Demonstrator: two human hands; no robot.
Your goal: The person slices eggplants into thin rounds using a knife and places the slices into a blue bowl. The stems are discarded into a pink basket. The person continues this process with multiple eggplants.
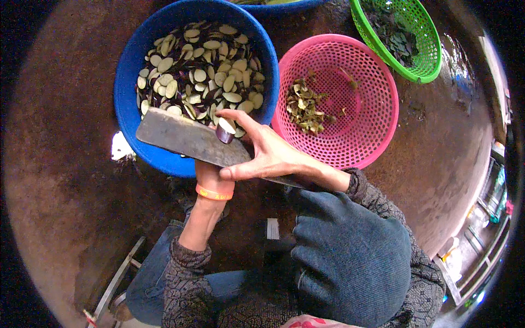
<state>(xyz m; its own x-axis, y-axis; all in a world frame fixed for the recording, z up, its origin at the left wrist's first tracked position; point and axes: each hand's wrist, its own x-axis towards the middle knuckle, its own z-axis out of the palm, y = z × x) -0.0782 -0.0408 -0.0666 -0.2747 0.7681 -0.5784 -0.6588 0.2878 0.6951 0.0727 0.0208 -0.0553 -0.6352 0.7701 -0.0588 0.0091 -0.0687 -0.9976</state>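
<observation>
A long, flat grey slab [180, 135], looking like a hand slicer or board, slants from over the blue tub toward my lap. My right hand [268, 150] reaches across its top, shut on a cut piece of purple-skinned eggplant [225, 131]; the index finger touches the piece's pale cut face, while the thumb rests on the slab's near edge. My left hand [210, 174], with an orange band at the wrist, goes under the slab, which hides its fingers. Many oval eggplant slices [199, 75] fill the blue tub [127, 104] below. Any blade is hidden.
A pink perforated basket [377, 123] with brownish trimmings [303, 106] stands right of the tub. Behind it is a green basket [429, 38] of dark leaves [396, 41]. Another blue container [281, 7] shows at the far edge. My denim-covered knee [350, 257] rises at the near right.
</observation>
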